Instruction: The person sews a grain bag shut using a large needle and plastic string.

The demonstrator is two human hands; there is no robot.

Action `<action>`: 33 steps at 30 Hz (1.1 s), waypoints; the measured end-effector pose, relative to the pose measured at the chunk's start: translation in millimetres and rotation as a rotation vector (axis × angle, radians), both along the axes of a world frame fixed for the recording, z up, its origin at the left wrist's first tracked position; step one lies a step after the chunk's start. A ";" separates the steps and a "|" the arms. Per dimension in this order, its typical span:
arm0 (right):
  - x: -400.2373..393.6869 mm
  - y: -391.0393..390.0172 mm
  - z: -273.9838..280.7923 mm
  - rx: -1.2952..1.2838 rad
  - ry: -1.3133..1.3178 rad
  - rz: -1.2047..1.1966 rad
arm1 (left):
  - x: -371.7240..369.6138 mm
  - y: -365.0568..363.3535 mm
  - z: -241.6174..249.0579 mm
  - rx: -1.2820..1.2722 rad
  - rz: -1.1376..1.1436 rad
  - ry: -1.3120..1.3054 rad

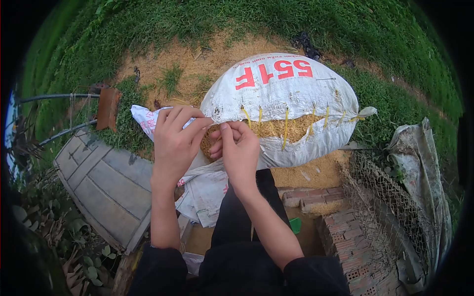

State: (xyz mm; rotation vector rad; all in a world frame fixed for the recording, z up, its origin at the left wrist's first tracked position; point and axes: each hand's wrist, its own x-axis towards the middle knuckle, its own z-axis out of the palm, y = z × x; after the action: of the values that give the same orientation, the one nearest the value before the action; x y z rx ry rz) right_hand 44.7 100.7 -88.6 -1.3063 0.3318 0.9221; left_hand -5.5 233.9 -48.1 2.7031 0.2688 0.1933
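Observation:
A bulging white woven sack (296, 91) with red lettering lies in front of me, full of yellowish-brown grain husks (296, 127) that show through its gaping mouth. Yellow cord (286, 129) laces across the gap, and the right end is gathered into a knot. Stuck in the upper cloth is a thin needle (326, 79). At the sack's left end, my left hand (175, 140) pinches the upper edge between thumb and fingers. Close beside it, my right hand (240, 153) has its fingers curled and its thumb pressed at the same edge. Whatever lies between the fingertips is mostly hidden.
Grey panelled sheet (113, 180) lies at left, near a rusty metal plate (107, 108) on bars. Brickwork (345, 237), wire netting (390, 192) and a dirty tarp (419, 167) are at right. Another white sack (205, 195) lies below my hands. Grass borders the husk-strewn ground.

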 end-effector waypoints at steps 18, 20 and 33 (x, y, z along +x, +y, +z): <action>-1.9 -59.8 43.7 -0.125 -0.411 0.180 | -1.4 -79.7 29.8 -0.903 0.566 -0.114; 36.3 -57.4 44.6 -0.223 -0.545 -0.036 | -1.2 -82.8 42.1 -1.340 0.747 -0.223; 206.1 -83.8 -31.5 -0.297 -0.922 0.031 | -34.9 -113.1 69.4 -1.403 0.961 -0.345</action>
State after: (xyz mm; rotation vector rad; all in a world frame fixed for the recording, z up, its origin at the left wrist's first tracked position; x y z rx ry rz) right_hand 250.7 16.9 -120.1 -1.8639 -0.2857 0.2209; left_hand -40.4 120.7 21.3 0.9916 1.0705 0.4875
